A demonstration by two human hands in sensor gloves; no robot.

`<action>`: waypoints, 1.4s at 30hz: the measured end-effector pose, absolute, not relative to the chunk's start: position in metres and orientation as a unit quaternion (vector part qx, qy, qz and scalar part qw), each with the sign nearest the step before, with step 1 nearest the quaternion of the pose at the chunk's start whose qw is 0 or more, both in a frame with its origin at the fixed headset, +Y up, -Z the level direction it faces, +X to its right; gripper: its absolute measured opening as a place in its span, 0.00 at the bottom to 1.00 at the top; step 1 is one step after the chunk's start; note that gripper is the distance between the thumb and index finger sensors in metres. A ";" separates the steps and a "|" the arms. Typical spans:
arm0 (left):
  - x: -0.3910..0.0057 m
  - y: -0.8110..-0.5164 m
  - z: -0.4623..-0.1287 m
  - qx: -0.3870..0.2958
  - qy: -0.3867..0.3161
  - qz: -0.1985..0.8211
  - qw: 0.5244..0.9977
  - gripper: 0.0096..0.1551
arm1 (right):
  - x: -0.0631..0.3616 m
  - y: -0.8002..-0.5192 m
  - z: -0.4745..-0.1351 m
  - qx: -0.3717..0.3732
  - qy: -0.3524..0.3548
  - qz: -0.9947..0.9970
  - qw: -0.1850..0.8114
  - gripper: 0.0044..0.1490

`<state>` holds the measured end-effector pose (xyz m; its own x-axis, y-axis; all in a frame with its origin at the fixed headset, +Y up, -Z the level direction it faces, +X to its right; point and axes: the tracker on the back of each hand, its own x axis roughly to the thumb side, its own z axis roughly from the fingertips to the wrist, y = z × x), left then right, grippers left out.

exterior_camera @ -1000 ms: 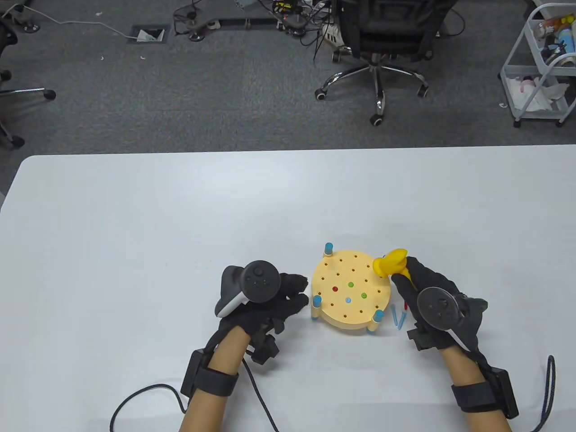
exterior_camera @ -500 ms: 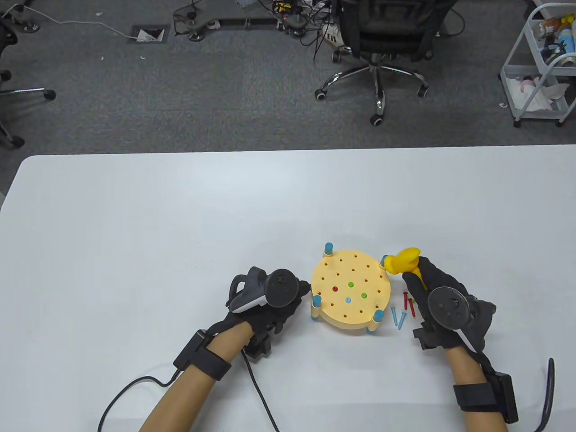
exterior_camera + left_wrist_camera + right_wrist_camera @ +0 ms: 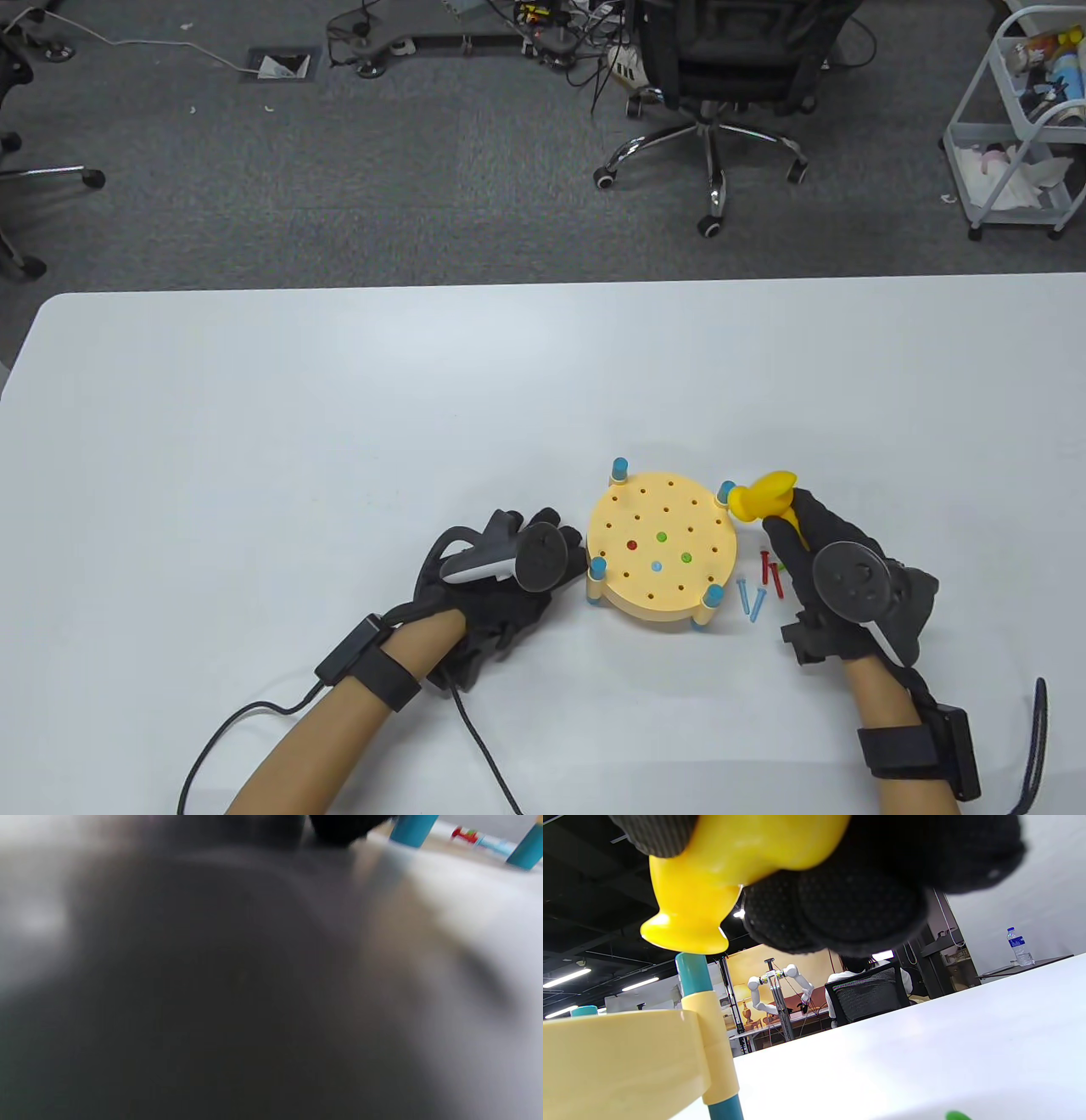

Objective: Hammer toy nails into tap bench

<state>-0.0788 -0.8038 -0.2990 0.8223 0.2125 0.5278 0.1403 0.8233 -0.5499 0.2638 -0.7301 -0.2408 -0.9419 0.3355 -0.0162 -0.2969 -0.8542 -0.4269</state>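
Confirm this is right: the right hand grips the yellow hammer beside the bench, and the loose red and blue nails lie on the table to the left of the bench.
One thing is wrong. The table view shows the loose nails on the table to the right of the bench, between it and the right hand. The rest stands: that hand grips the yellow hammer beside the bench.

Pale yellow bench [image 3: 662, 543], teal legs [image 3: 597, 570]; bright yellow hammer [image 3: 762, 497]; black gloves [image 3: 484, 598].

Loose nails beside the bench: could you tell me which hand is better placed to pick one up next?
Probably the left hand: it lies beside the bench holding nothing. The right hand is nearer the loose nails but grips the yellow hammer.
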 end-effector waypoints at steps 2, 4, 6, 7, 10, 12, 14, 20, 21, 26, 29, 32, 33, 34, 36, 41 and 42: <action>-0.078 -0.806 -0.301 -0.308 -0.296 0.038 0.903 0.37 | 0.264 -0.730 -0.241 -0.045 -0.213 0.962 0.167 0.41; -0.079 -0.809 -0.303 -0.324 -0.296 0.055 0.897 0.37 | 0.265 -0.731 -0.241 -0.046 -0.210 0.961 0.176 0.41; -0.078 -0.811 -0.304 -0.338 -0.296 0.076 0.890 0.37 | 0.266 -0.732 -0.242 -0.048 -0.206 0.959 0.187 0.41; -0.077 -0.811 -0.305 -0.340 -0.297 0.084 0.888 0.38 | 0.267 -0.732 -0.242 -0.049 -0.204 0.958 0.194 0.41; -0.075 -0.811 -0.304 -0.337 -0.299 0.075 0.890 0.38 | 0.267 -0.733 -0.243 -0.048 -0.198 0.958 0.202 0.41; -0.074 -0.811 -0.303 -0.335 -0.300 0.071 0.890 0.38 | 0.265 -0.735 -0.243 -0.044 -0.192 0.959 0.202 0.41; -0.072 -0.811 -0.303 -0.334 -0.296 0.070 0.892 0.38 | 0.262 -0.737 -0.244 -0.040 -0.186 0.963 0.193 0.41; -0.063 -0.808 -0.300 -0.314 -0.289 0.035 0.904 0.38 | 0.255 -0.745 -0.245 -0.031 -0.169 0.971 0.166 0.41; -0.060 -0.807 -0.300 -0.307 -0.291 0.025 0.906 0.38 | 0.254 -0.745 -0.244 -0.031 -0.171 0.971 0.164 0.41; -0.056 -0.806 -0.298 -0.290 -0.287 -0.001 0.913 0.37 | 0.253 -0.744 -0.243 -0.025 -0.174 0.972 0.157 0.41; -0.057 -0.805 -0.298 -0.286 -0.284 0.003 0.915 0.37 | 0.254 -0.744 -0.243 -0.024 -0.175 0.971 0.159 0.41; -0.058 -0.803 -0.297 -0.273 -0.283 -0.001 0.919 0.36 | 0.255 -0.744 -0.243 -0.024 -0.174 0.971 0.164 0.41; -0.059 -0.803 -0.297 -0.267 -0.283 -0.006 0.921 0.36 | 0.255 -0.744 -0.243 -0.025 -0.174 0.970 0.166 0.41; -0.059 -0.802 -0.297 -0.263 -0.285 -0.009 0.922 0.36 | 0.255 -0.744 -0.243 -0.025 -0.173 0.970 0.166 0.41; -0.060 -0.802 -0.298 -0.255 -0.286 -0.013 0.924 0.36 | 0.255 -0.744 -0.242 -0.025 -0.173 0.970 0.167 0.41; -0.065 -0.799 -0.301 -0.245 -0.281 0.009 0.928 0.36 | 0.254 -0.744 -0.242 -0.025 -0.172 0.971 0.167 0.41; -0.066 -0.798 -0.301 -0.240 -0.278 0.011 0.930 0.35 | 0.254 -0.744 -0.242 -0.025 -0.172 0.971 0.166 0.41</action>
<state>-0.0662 -0.7975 -0.3011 0.8454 0.1536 0.5115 0.1132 0.8844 -0.4527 0.2542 -0.7441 -0.2423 -0.9435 0.3313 0.0091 -0.3141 -0.8853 -0.3430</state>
